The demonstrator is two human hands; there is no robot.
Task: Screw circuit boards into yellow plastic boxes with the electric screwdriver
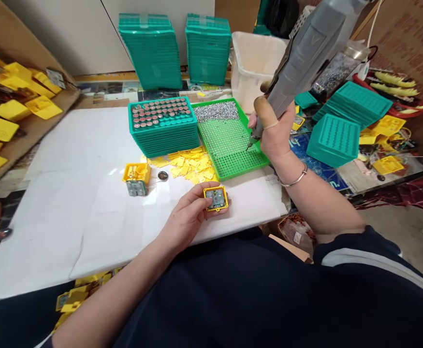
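Observation:
My left hand [193,208] is closed on a small yellow plastic case [216,198] with a grey circuit board in its open top, held just over the table's front edge. In my right hand [278,128] is a grey electric screwdriver [301,58], its bit pointing down over a green perforated tray [229,171]. Small silvery screws [216,111] fill the far end of that tray. To the left stands another yellow case [137,171], its circuit board [137,188] leaning out at the front. A round black part [163,176] lies beside it, joined by thin wires.
A stack of teal trays [164,137] holds round parts on top. Flat yellow pieces [193,164] are heaped before it. Tall teal stacks [151,53] and a white bin [256,63] stand behind. A cardboard box [66,96] of yellow cases is left; more teal trays [334,140] are right.

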